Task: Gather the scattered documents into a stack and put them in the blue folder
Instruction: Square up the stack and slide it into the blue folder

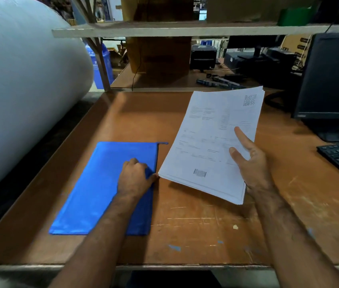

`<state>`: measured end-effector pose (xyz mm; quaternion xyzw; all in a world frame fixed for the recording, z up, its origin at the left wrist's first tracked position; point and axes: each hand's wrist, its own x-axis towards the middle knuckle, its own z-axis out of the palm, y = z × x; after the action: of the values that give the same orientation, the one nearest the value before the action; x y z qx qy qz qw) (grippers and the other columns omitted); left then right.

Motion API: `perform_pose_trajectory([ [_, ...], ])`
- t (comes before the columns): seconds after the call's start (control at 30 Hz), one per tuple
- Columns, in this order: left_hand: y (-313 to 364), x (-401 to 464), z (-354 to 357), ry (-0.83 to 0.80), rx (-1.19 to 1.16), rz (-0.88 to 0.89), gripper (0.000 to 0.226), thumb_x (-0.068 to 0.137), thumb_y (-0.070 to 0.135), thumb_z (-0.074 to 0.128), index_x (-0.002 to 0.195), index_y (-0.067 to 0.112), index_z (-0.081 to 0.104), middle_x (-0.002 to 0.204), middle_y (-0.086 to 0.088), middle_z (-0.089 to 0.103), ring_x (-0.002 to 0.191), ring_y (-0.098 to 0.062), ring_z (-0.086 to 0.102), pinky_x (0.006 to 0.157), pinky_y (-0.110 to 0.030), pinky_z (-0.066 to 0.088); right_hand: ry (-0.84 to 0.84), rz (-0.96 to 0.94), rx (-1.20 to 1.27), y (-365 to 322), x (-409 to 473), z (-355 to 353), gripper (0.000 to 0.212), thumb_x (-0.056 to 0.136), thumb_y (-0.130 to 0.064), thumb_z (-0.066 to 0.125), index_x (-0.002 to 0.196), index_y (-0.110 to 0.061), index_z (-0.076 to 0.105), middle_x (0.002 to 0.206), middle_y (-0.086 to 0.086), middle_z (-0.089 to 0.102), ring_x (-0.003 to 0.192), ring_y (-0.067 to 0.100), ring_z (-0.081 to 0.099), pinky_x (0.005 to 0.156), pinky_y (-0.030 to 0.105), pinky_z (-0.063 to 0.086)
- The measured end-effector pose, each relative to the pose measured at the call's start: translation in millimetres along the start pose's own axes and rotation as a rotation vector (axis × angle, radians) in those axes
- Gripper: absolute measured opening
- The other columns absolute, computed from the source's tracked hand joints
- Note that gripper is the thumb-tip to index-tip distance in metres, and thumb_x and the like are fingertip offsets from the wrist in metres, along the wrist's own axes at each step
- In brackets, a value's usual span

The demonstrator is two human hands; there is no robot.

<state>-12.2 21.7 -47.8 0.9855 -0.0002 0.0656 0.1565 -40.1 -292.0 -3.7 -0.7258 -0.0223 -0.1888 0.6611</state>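
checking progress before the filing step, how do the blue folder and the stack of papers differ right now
The blue folder lies flat on the brown table; the stack of papers is held up off it, tilted. The left hand grips the folder's right edge, while the right hand holds the stack from its right side. The folder is plain blue; the top sheet is white with print, a barcode and a QR code. Both are flat rectangles of similar size.

We see two bare forearms reaching in from the lower edge, with no sleeves, gloves, watch or rings on them. Our left hand (134, 178) is broad-backed with knuckles showing; our right hand (251, 161) has long fingers (242, 135) and short nails, and fine hair runs along both forearms
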Motion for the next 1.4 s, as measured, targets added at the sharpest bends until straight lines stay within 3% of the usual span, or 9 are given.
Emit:
perform_pose_trajectory([
  [0.17, 50.5, 19.0, -0.5, -0.040, -0.038, -0.017, 0.016, 0.089, 0.021, 0.064, 0.080, 0.007, 0.063, 0.095, -0.018, 0.069, 0.096, -0.039, 0.063, 0.067, -0.036, 0.039, 0.099, -0.004, -0.031, -14.1, -1.4, -10.2, 0.057, 0.099, -0.010, 0.064, 0.142, -0.044, 0.050, 0.143, -0.022, 0.053, 0.131, 0.008, 0.054, 0.096, 0.032, 0.055],
  [0.3, 68.9, 33.3, 4.3, -0.038, -0.199, -0.063, 0.026, 0.085, 0.016, 0.059, 0.062, 0.014, 0.047, 0.065, -0.007, 0.053, 0.082, -0.041, 0.062, 0.060, -0.034, 0.035, 0.155, 0.015, -0.004, -17.7, -0.3, -16.7, 0.054, 0.098, -0.012, 0.065, 0.145, -0.035, 0.053, 0.134, -0.029, 0.055, 0.123, 0.005, 0.058, 0.090, 0.030, 0.058],
  [0.43, 66.9, 38.1, 3.5, 0.133, -0.493, -0.135, 0.012, 0.086, 0.012, 0.064, 0.079, 0.008, 0.073, 0.077, -0.012, 0.074, 0.082, -0.034, 0.069, 0.070, -0.036, 0.053, 0.218, 0.031, -0.019, -16.6, -0.4, -20.2, 0.054, 0.098, -0.014, 0.066, 0.146, -0.035, 0.053, 0.139, -0.022, 0.055, 0.119, 0.007, 0.060, 0.081, 0.027, 0.060],
  [0.63, 53.1, 41.2, -5.2, 0.234, -0.393, -0.160, 0.025, 0.099, 0.022, 0.059, 0.093, 0.001, 0.072, 0.089, -0.021, 0.074, 0.092, -0.042, 0.067, 0.078, -0.043, 0.050, 0.243, 0.037, 0.027, -15.9, -1.2, -16.4, 0.055, 0.098, -0.013, 0.065, 0.147, -0.033, 0.051, 0.131, -0.027, 0.058, 0.113, 0.003, 0.063, 0.075, 0.022, 0.061],
  [0.77, 44.4, 48.5, -12.4, 0.124, -0.474, -0.158, 0.035, 0.093, 0.036, 0.075, 0.080, 0.004, 0.068, 0.069, -0.010, 0.068, 0.075, -0.034, 0.066, 0.068, -0.036, 0.055, 0.258, 0.023, 0.058, -14.9, -1.8, -10.2, 0.057, 0.099, -0.010, 0.064, 0.149, -0.030, 0.049, 0.142, -0.017, 0.057, 0.121, 0.005, 0.060, 0.085, 0.026, 0.060],
  [0.87, 40.8, 51.2, -15.8, -0.017, -0.693, -0.243, 0.035, 0.090, 0.030, 0.080, 0.079, 0.000, 0.068, 0.065, -0.009, 0.064, 0.058, -0.026, 0.063, 0.063, -0.037, 0.063, 0.272, 0.018, 0.057, -15.8, -3.3, -7.7, 0.057, 0.099, -0.009, 0.064, 0.150, -0.028, 0.049, 0.142, -0.015, 0.056, 0.119, 0.003, 0.060, 0.080, 0.020, 0.060],
  [0.97, 39.9, 49.5, -14.0, -0.144, -0.866, -0.286, 0.023, 0.099, 0.015, 0.068, 0.088, -0.005, 0.068, 0.078, -0.016, 0.065, 0.067, -0.025, 0.066, 0.066, -0.043, 0.065, 0.270, 0.022, 0.067, -15.8, -5.2, -6.6, 0.057, 0.099, -0.009, 0.064, 0.150, -0.028, 0.049, 0.142, -0.015, 0.057, 0.119, 0.004, 0.061, 0.081, 0.021, 0.061],
  [1.2, 38.9, 42.5, -11.5, -0.293, -1.116, -0.279, 0.013, 0.100, 0.004, 0.063, 0.087, 0.004, 0.064, 0.079, -0.014, 0.071, 0.067, -0.022, 0.074, 0.060, -0.033, 0.063, 0.268, 0.032, 0.060, -15.1, -8.1, -5.1, 0.057, 0.099, -0.009, 0.063, 0.150, -0.029, 0.049, 0.142, -0.014, 0.056, 0.120, 0.007, 0.060, 0.077, 0.019, 0.060],
  [1.4, 39.7, 44.8, -10.7, -0.238, -1.077, -0.264, 0.016, 0.102, 0.011, 0.060, 0.088, 0.005, 0.065, 0.074, -0.011, 0.066, 0.068, -0.020, 0.068, 0.061, -0.035, 0.062, 0.290, 0.066, 0.099, -13.1, -5.8, -6.3, 0.056, 0.099, -0.010, 0.064, 0.149, -0.030, 0.050, 0.144, -0.012, 0.057, 0.119, 0.012, 0.063, 0.073, 0.022, 0.062],
])
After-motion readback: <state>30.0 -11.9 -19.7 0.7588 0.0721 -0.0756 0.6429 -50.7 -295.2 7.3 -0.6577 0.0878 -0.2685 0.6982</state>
